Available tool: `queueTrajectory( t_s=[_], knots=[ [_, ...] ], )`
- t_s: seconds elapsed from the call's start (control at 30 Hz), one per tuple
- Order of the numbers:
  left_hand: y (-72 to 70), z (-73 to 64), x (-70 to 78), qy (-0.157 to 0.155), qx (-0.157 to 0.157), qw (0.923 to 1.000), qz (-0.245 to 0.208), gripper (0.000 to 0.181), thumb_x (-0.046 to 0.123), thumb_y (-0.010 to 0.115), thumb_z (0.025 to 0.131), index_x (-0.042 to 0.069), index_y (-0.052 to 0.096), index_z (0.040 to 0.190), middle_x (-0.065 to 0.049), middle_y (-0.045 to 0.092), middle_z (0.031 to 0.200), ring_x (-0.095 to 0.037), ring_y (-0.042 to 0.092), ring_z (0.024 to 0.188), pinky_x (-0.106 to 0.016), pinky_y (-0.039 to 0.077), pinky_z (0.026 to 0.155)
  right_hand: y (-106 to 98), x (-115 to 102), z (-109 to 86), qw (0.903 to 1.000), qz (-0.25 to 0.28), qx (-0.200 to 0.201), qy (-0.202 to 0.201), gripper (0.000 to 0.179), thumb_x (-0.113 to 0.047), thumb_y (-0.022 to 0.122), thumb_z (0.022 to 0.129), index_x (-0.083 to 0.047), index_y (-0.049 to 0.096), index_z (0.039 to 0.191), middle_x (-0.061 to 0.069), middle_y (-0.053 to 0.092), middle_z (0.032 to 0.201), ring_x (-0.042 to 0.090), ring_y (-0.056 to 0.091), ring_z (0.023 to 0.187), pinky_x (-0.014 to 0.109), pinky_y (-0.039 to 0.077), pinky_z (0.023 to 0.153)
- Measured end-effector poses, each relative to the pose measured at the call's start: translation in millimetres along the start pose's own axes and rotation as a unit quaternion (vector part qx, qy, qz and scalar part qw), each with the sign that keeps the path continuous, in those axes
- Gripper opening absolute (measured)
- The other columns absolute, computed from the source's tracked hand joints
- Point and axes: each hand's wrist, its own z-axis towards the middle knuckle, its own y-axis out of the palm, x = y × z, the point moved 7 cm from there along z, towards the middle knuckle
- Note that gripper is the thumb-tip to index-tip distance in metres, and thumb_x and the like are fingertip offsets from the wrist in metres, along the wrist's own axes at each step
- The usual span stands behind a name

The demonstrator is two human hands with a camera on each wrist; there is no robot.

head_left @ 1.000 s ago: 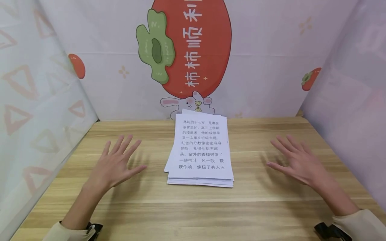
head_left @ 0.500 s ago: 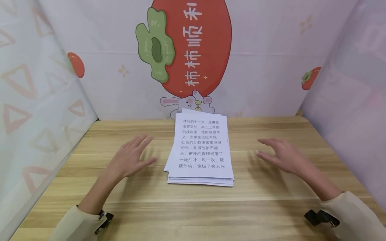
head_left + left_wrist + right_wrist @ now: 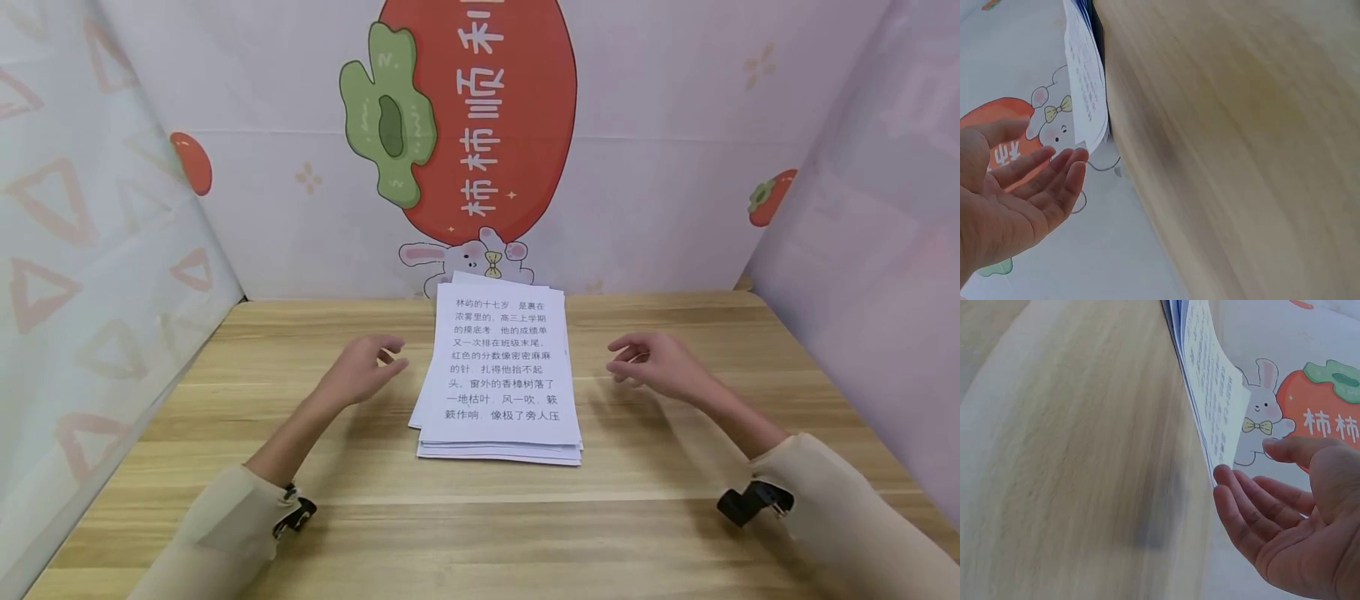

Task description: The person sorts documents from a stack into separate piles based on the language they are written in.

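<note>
A loosely squared stack of printed paper sheets (image 3: 498, 367) lies in the middle of the wooden table, its edges uneven and one sheet poking out at the left. The left hand (image 3: 367, 367) hovers just left of the stack, fingers loosely bent, holding nothing. On the other side the right hand (image 3: 652, 362) hovers a little farther from the paper, fingers also relaxed and bent. Both wrist views show a gap between thumb and fingers, with the sheets (image 3: 1085, 75) beyond the left fingertips and the sheets (image 3: 1207, 381) beyond the right ones.
The wooden tabletop (image 3: 495, 533) runs back to a white cloth wall (image 3: 660, 192) printed with a big red persimmon and a rabbit. Cloth sides (image 3: 90, 250) enclose the table at left and right. A black band (image 3: 753, 502) shows at the right cuff.
Both hands have moved inward toward the stack from the two sides. Their spread fingers have drawn together and bent. The paper has not moved.
</note>
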Motion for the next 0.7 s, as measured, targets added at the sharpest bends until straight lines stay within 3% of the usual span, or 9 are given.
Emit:
queueTrajectory(
  t_s=[0.23,0.33,0.5,0.7],
  knots=[
    [2.3,15.4,-2.4,-0.042,0.028,0.9982,-0.033,0.030,0.006,0.064,0.100,-0.013,0.066,0.123,-0.025,0.071,0.115,-0.038,0.069,0.105,-0.047,0.060,0.089,9,5,14.5,0.9937,0.094,-0.013,0.058,0.051,-0.014,0.070,0.099,0.016,0.053,0.136,0.032,0.070,0.117,0.034,0.076,0.093,0.042,0.065,0.081],
    [8.0,21.0,-6.2,-0.069,0.015,0.9936,-0.088,0.030,0.006,0.063,0.101,-0.013,0.066,0.123,-0.026,0.071,0.114,-0.037,0.070,0.102,-0.044,0.062,0.085,13,7,20.5,0.9886,0.128,-0.020,0.077,0.051,-0.011,0.068,0.099,0.018,0.050,0.137,0.034,0.067,0.121,0.036,0.076,0.096,0.043,0.064,0.084],
    [18.8,26.7,-15.1,-0.136,-0.011,0.9678,-0.212,0.036,0.005,0.060,0.102,-0.016,0.059,0.132,-0.029,0.067,0.123,-0.038,0.069,0.106,-0.043,0.061,0.091,22,8,31.4,0.9775,0.182,-0.026,0.104,0.049,-0.004,0.066,0.100,0.022,0.047,0.137,0.037,0.066,0.122,0.035,0.076,0.099,0.042,0.062,0.089],
    [30.0,32.0,-18.7,-0.165,-0.041,0.9404,-0.294,0.042,0.004,0.055,0.104,-0.020,0.049,0.138,-0.035,0.060,0.131,-0.035,0.066,0.107,-0.039,0.060,0.095,30,6,40.1,0.9729,0.199,-0.027,0.114,0.047,0.001,0.065,0.099,0.024,0.047,0.135,0.038,0.064,0.125,0.035,0.075,0.102,0.041,0.062,0.091]
  ],
)
